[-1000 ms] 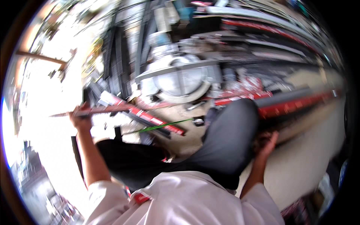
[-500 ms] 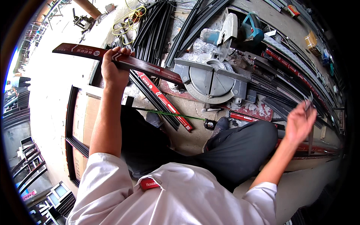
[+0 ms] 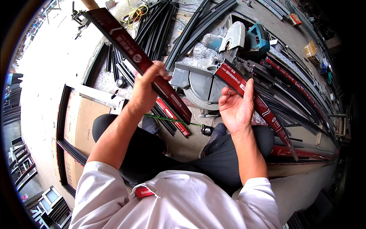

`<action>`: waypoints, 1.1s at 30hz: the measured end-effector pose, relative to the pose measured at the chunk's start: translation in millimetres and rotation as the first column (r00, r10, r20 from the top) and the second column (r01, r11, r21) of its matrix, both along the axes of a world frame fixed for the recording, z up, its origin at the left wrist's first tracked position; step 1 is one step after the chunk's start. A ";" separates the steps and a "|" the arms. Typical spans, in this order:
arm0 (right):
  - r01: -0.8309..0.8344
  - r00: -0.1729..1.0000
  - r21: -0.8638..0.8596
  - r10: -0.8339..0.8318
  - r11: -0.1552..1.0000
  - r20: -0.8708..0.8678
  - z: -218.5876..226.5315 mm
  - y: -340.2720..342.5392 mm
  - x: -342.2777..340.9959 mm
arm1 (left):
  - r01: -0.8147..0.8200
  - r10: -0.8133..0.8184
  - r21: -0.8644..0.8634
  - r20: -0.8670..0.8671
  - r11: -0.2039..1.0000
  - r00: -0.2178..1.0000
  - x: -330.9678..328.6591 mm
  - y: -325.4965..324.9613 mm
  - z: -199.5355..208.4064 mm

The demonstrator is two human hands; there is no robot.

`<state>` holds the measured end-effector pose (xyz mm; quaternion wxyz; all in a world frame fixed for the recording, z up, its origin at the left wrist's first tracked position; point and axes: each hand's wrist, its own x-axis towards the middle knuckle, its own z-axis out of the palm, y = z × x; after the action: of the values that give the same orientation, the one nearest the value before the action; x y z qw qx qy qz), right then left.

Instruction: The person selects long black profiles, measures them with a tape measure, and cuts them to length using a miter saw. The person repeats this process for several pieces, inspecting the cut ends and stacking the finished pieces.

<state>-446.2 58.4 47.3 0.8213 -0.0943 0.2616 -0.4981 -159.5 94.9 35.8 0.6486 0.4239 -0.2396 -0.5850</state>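
Observation:
My left hand (image 3: 146,89) is closed around a long metal profile covered in dark red printed film (image 3: 124,42). That strip slants from the upper left down toward my knees, its lower end above the floor. My right hand (image 3: 237,112) has its palm turned up, with the thumb against a second red-filmed profile (image 3: 268,114) and the fingers curled. This piece slopes down to the right over my right knee. Between and beyond the hands is a mitre saw with a grey round base (image 3: 200,84), partly hidden by the right-hand profile.
A black tape measure (image 3: 207,130) with green blade out lies between my feet. Red-labelled strips (image 3: 176,123) lie by my left foot. Bundles of black profiles (image 3: 154,34) fill the far floor. A cardboard-filled frame (image 3: 87,122) stands left, a yellow box (image 3: 312,51) far right.
The left-hand profile has swung from nearly level to a steep slant as that hand came nearer. My right hand has moved left, bringing its profile from the right edge toward the middle.

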 end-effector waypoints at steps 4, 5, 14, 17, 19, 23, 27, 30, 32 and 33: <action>-0.012 1.000 0.072 0.014 0.997 -0.024 -3.9 1.0 11.7 | 0.054 -0.053 0.013 -0.057 0.998 0.997 -30.9 6.1 -4.0; -0.023 0.999 0.106 0.027 0.994 -0.032 -7.6 1.6 12.9 | 0.091 -0.091 -0.014 -0.004 0.996 0.996 -36.0 7.1 -7.0; -0.029 0.989 0.134 0.048 0.991 -0.140 -16.0 8.3 23.8 | 0.238 -0.239 0.018 0.110 0.971 0.965 -64.2 8.4 -9.4; -0.073 0.987 0.115 0.089 0.991 -0.134 -22.2 10.1 24.8 | 0.244 -0.249 0.054 0.118 0.968 0.961 -72.8 8.2 -9.8; -0.071 0.983 0.131 0.092 0.989 -0.160 -22.7 11.9 25.4 | 0.243 -0.250 0.080 0.090 0.967 0.964 -79.4 6.8 -4.6; -0.105 0.976 0.136 0.128 0.985 -0.173 -29.7 14.6 26.0 | 0.235 -0.244 0.077 0.135 0.969 0.960 -88.1 1.4 3.0; -0.137 0.970 0.105 0.155 0.985 -0.188 -37.1 13.8 23.1 | 0.198 -0.213 0.093 0.197 0.976 0.957 -92.3 -2.3 -1.3; -0.142 0.964 0.109 0.162 0.984 -0.209 -36.9 17.4 22.9 | 0.177 -0.201 0.118 0.233 0.977 0.952 -91.6 -4.1 -3.9; -0.249 0.930 0.056 0.255 0.967 -0.264 -34.8 19.1 20.4 | 0.155 -0.191 0.152 0.256 0.976 0.948 -87.2 -7.1 -3.1; -0.303 0.909 0.036 0.300 0.952 -0.291 -34.8 21.6 18.4 | 0.138 -0.157 0.098 0.215 0.986 0.964 -85.2 -10.5 -10.2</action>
<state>-427.8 79.9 12.6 0.8398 -0.2103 0.3604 -0.3473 -244.7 84.3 25.7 0.5545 0.4937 -0.3172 -0.5901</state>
